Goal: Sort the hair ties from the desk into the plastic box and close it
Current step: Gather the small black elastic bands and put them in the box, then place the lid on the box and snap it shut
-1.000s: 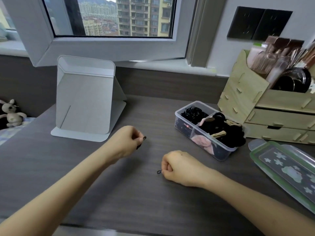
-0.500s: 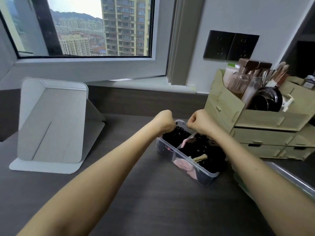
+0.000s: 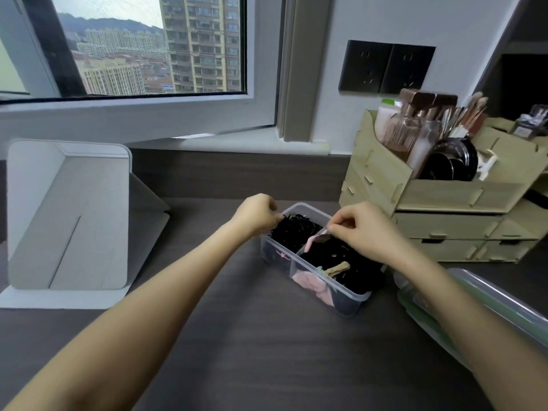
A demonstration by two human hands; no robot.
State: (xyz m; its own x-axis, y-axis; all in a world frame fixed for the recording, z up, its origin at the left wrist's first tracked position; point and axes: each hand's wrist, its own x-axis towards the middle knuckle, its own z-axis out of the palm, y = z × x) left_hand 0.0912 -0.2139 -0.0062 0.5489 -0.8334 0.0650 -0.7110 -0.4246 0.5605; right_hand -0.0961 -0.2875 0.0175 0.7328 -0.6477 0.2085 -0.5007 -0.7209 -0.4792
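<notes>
1. Head view: plastic box [image 3: 350, 295] open on desk [image 3: 267, 351], two compartments packed with hair ties [image 3: 293, 229].
2. Step judged: dropping ties into far compartment; next, probably fetching lid [image 3: 474, 310] lying just right of box.
3. Left hand [image 3: 256, 213] curled at far rim, right hand [image 3: 360, 229] pinched over divider; contents of either grip impossible to tell.

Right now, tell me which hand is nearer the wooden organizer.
Right. The right hand is over the plastic box, just left of the wooden organizer; the left hand is at the box's far-left edge, farther away.
</notes>
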